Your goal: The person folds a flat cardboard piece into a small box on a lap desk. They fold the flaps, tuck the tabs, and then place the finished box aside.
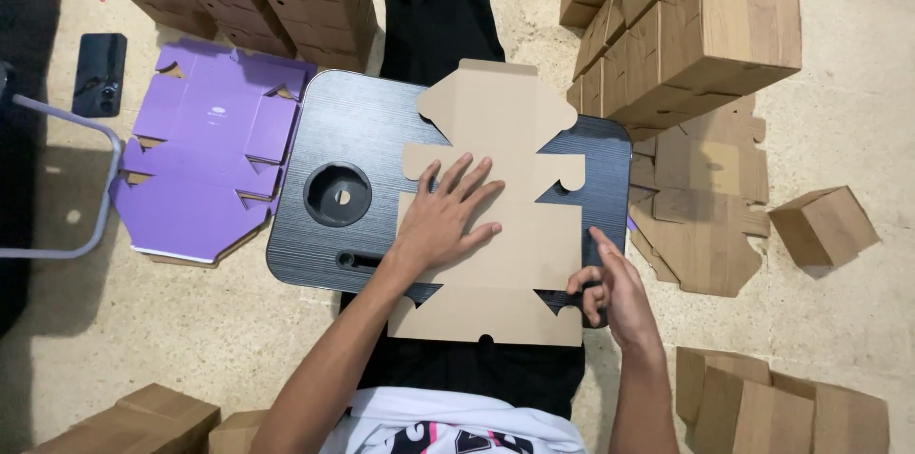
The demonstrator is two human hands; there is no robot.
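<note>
- Concrete floor (839, 111), pale and speckled, fills the frame; a person sits on it with a black lap tray (315, 244) across dark-trousered legs at frame centre.
- Blank (505, 225): flat die-cut brown cardboard, unfolded, lying on the tray. Long axis runs from the bottom centre of the frame up and slightly right; the narrower rounded-shoulder end points to the top of the frame, the wide flap end sits nearest the person and overhangs the tray's near edge.
- Left hand (443, 216): spread wide, palm down, fingers fanned toward the upper right, pressing the blank's middle panel. Judged: it pins the sheet flat so it does not slide on the smooth tray.
- Right hand (610, 287): at the blank's lower right edge, fingers curled, fingertips touching the side flap by a notch; it grips nothing fully. Judged: placed there to get under the flap.
- Tray's round cup recess (337, 194), left of the blank, holds nothing.
- Purple blanks (205, 159): flat stack on the floor, left of the tray, printed side up.
- Brown blanks (705, 206): flat pile, right of the tray, within reach.
- Folded boxes (705, 25): stacked at upper right; more at upper left and along the bottom corners; one lone box (824, 225) at right.
- Phone (99, 73): dark, on the floor at far left.
</note>
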